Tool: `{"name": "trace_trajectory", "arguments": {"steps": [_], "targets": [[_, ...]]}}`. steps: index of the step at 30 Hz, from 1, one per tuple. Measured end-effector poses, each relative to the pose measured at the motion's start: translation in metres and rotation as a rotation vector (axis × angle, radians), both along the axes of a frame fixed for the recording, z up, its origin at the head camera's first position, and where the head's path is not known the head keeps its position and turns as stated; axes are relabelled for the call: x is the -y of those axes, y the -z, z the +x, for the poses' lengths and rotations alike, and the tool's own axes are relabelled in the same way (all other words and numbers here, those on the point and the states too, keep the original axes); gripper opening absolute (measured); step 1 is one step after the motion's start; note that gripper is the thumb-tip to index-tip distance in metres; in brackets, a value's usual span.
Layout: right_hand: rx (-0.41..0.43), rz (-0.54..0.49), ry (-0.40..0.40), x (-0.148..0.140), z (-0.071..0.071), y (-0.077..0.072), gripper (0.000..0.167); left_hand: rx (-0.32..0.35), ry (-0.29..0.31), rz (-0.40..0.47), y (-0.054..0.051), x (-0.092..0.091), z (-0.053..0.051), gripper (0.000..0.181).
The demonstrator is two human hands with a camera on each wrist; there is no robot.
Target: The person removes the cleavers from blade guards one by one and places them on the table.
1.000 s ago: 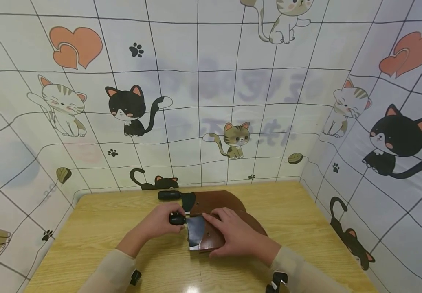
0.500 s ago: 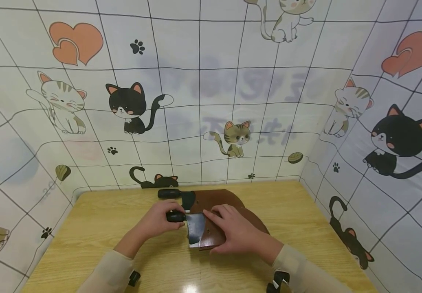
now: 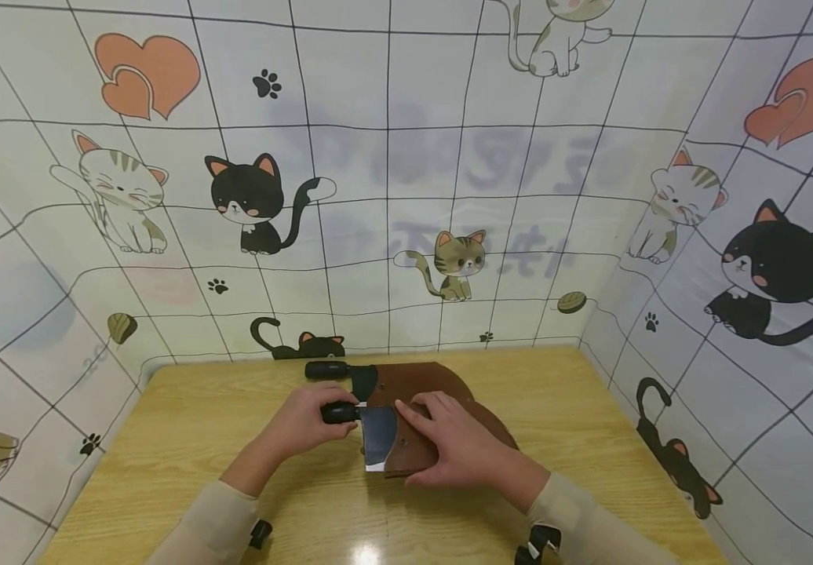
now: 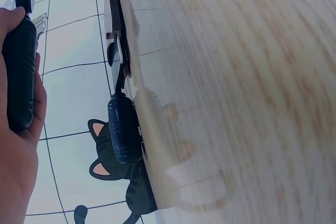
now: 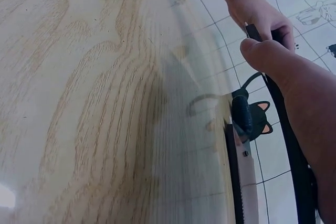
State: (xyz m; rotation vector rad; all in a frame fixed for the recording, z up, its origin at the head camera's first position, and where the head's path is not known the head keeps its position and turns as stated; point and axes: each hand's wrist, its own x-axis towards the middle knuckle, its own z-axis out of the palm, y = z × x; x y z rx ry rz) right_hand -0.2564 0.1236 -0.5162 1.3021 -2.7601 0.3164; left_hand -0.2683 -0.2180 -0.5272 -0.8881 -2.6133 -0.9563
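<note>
A cleaver with a dark blade (image 3: 380, 435) and a black handle (image 3: 339, 413) is held over the wooden table, its blade partly covered by a brown sheath (image 3: 413, 451). My left hand (image 3: 304, 420) grips the handle, which the left wrist view shows lying along the palm. My right hand (image 3: 466, 451) holds the sheath, thumb on the near side and fingers over the top. In the right wrist view, the sheath (image 5: 295, 166) appears edge-on, apart from the tabletop. Behind lies a second cleaver with a black handle (image 3: 327, 369) and brown sheath (image 3: 421, 380), partly hidden by the front one.
The pale wooden table (image 3: 187, 439) ends at a cloth wall (image 3: 350, 290) printed with cats, hearts and grid lines. That cloth also rises along the left and right sides. The rear cleaver lies close to the back edge.
Both hands keep their hold on the front cleaver. The bright glare on its blade has faded, and the head view has tilted slightly downward. The rear cleaver stays in place.
</note>
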Motion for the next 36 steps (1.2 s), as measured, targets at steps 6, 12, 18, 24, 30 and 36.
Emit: {"name": "trace_trajectory", "arguments": {"steps": [6, 12, 18, 24, 30, 36], "targets": [[-0.003, 0.014, -0.006, -0.0012, 0.0018, -0.002, 0.12, 0.006, 0.013, 0.067, -0.0007, -0.0001, 0.0006, 0.032], [-0.055, 0.046, -0.015, -0.0016, 0.0035, -0.0022, 0.118, 0.01, -0.001, 0.09, -0.0036, -0.0015, 0.0006, 0.032], [-0.092, 0.025, -0.033, -0.0036, 0.0036, -0.0006, 0.117, -0.008, -0.005, 0.079, -0.0029, -0.0034, 0.0006, 0.032], [-0.093, 0.027, -0.026, -0.0063, 0.0032, -0.002, 0.116, -0.029, -0.002, 0.075, -0.004, -0.0053, 0.0017, 0.033], [-0.099, 0.024, -0.02, -0.0076, 0.003, -0.0018, 0.117, -0.048, -0.01, 0.062, -0.0041, -0.0053, 0.0012, 0.035], [-0.098, 0.032, -0.011, -0.0075, 0.0031, -0.0015, 0.119, -0.069, -0.004, 0.058, -0.0033, -0.0052, 0.001, 0.035]]}}
